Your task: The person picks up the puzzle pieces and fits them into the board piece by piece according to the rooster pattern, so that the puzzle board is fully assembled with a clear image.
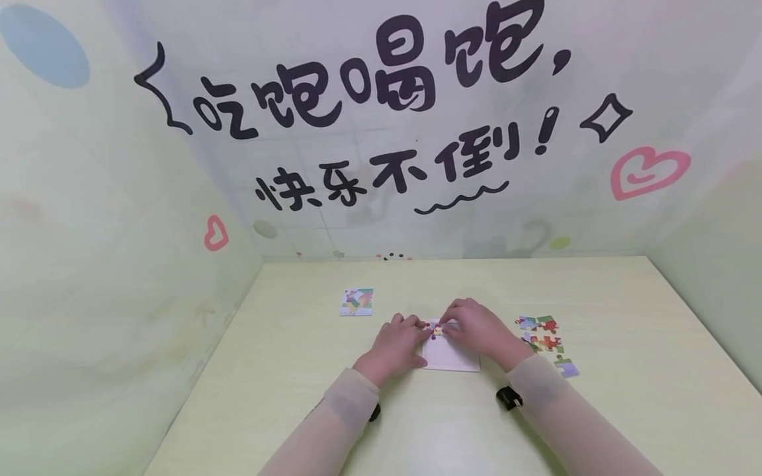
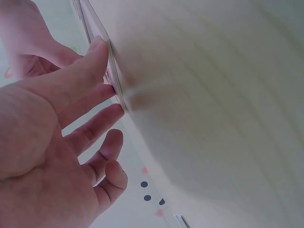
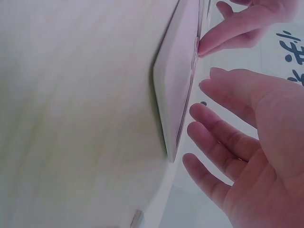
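Observation:
A white puzzle board (image 1: 455, 357) lies on the table with colourful jigsaw pieces (image 1: 437, 329) at its far edge. My left hand (image 1: 395, 347) rests along the board's left side, its thumb low on the edge and a fingertip at the pieces. In the left wrist view those fingers are fairly straight against the board edge (image 2: 118, 85). My right hand (image 1: 476, 330) reaches over the far right part, its thumb and forefinger together at a piece. In the right wrist view the other fingers hang loose beside the board (image 3: 178, 71); the pinched piece is mostly hidden.
Several loose jigsaw pieces (image 1: 550, 342) are spread on the table to the right, beside my right forearm. A small picture card (image 1: 357, 301) with a puzzle image lies at the back left. Walls with printed writing (image 1: 405, 66) enclose the table's back and sides.

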Tool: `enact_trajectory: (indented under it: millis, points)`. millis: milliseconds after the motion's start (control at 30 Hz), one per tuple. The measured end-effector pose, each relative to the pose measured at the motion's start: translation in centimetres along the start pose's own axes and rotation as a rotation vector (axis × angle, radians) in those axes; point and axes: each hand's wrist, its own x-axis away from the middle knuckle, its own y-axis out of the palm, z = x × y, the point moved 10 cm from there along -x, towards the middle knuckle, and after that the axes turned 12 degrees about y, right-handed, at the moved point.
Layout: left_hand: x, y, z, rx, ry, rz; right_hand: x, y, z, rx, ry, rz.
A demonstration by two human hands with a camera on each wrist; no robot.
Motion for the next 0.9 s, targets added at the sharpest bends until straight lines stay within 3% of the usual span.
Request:
enact_trajectory:
  millis: [233,400,600,900]
  points:
    - [0.0,0.1,-0.1,-0.01,-0.007,-0.021,0.8,-0.7,0.9,-0.002,0.003,0.018]
    - [0.0,-0.1,-0.1,0.01,-0.002,0.001,1.4,-1.7,1.5,-0.032,-0.021,0.041]
    - [0.0,0.3,0.0,0.038,0.002,0.011,2.3,-3.3,3.6,-0.101,0.02,0.051]
    - [0.1,0.2,-0.1,0.021,-0.008,0.01,3.1,-4.6,5.7,-0.106,0.046,0.062]
